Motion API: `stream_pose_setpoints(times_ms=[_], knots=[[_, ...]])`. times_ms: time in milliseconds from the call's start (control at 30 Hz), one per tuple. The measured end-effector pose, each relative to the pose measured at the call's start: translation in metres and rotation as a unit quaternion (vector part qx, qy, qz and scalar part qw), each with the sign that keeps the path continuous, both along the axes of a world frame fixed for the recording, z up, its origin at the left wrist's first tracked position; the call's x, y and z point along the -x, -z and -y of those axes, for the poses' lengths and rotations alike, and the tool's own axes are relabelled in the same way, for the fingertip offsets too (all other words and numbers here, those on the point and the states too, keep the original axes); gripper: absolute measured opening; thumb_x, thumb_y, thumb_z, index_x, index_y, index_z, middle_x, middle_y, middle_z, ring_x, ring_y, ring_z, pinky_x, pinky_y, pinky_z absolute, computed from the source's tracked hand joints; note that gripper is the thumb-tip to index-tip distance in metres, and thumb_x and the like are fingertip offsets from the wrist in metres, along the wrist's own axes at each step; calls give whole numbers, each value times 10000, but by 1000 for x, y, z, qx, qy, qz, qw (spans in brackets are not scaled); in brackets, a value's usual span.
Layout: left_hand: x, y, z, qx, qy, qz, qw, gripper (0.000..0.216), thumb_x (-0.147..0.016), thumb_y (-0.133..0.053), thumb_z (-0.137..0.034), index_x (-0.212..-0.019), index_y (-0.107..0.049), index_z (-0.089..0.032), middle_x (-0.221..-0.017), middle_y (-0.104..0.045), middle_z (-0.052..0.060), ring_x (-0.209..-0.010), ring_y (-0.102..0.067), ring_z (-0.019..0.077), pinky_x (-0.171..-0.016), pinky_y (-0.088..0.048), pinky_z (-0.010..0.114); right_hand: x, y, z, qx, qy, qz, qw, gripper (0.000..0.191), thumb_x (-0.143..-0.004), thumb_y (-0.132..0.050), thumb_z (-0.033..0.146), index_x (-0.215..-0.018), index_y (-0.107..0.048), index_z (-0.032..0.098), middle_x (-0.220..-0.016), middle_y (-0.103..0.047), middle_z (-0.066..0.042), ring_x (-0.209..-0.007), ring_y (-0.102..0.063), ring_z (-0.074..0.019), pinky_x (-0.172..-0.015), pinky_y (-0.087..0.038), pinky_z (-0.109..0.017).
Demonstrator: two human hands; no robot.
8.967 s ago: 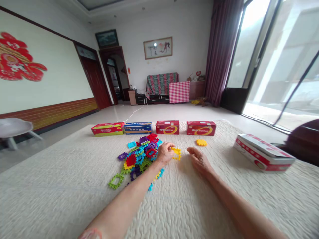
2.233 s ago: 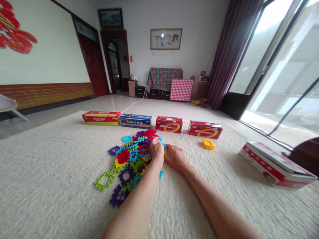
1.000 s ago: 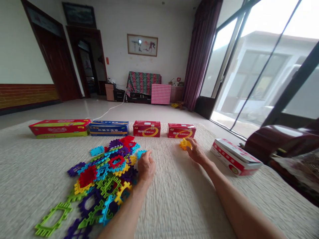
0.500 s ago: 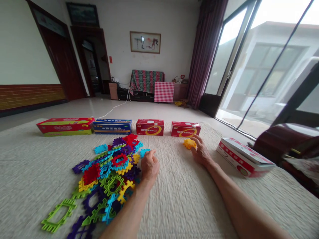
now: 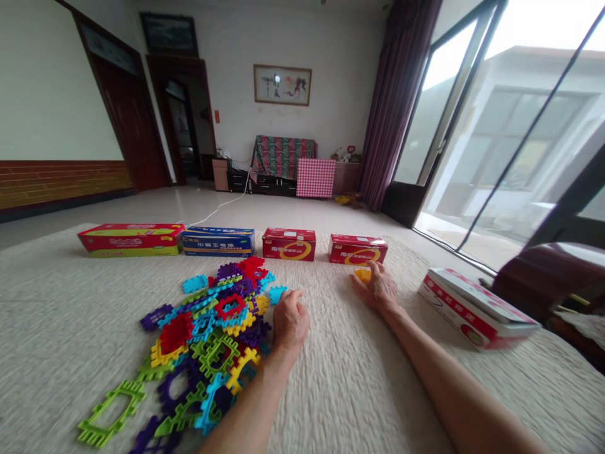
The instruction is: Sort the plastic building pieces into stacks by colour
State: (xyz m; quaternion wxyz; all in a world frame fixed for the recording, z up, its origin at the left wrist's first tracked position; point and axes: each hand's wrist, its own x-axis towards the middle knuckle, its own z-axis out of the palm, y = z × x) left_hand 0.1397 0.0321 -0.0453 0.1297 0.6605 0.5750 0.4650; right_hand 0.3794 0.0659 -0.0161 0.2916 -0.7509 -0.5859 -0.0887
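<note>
My right hand (image 5: 379, 291) is around a yellow toothed plastic building piece (image 5: 362, 275), just in front of the right-hand red box (image 5: 358, 250). Its thumb and fingers lie on both sides of the piece and partly cover it. My left hand (image 5: 291, 323) is curled closed at the right edge of a pile of interlocking plastic pieces (image 5: 203, 328). Whatever it may hold is hidden. A light blue piece (image 5: 277, 294) lies just beyond its knuckles. The pile mixes red, yellow, green, purple and blue pieces.
In a row at the back of the quilted mat (image 5: 331, 378) stand a long red-and-green box (image 5: 130, 241), a blue box (image 5: 218, 242) and another red box (image 5: 288, 244). A white-and-red carton (image 5: 477, 309) sits right of my right arm.
My right hand has moved left over the yellow piece and now covers more of it. My left hand stays curled beside the pile. The view has shifted slightly.
</note>
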Motion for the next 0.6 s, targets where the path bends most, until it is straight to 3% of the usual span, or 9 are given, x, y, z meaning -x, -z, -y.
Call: stream_pose_setpoints(times_ms=[267,600], knots=[[0,0,1,-8,10,-6,1000,359,-754,-414,-29,-936,-706,-129,-973,-710,104,-945,-648,214,-871,-502,316,15,-5,-10,52,63,7,997,584,-800,-522,497,-1286,-487,175,-1256,-544,-159,-1060,-568,-317,-823,-452,-435],[-1,-4,2,10,13,-6,1000,365,-752,-420,-28,-955,-708,-122,-992,-706,108,-967,-640,214,-900,-490,311,10,1,-12,23,38,5,999,511,-809,-501,383,-1272,-521,168,-1216,-564,-149,-1085,-552,-290,-834,-455,-377]])
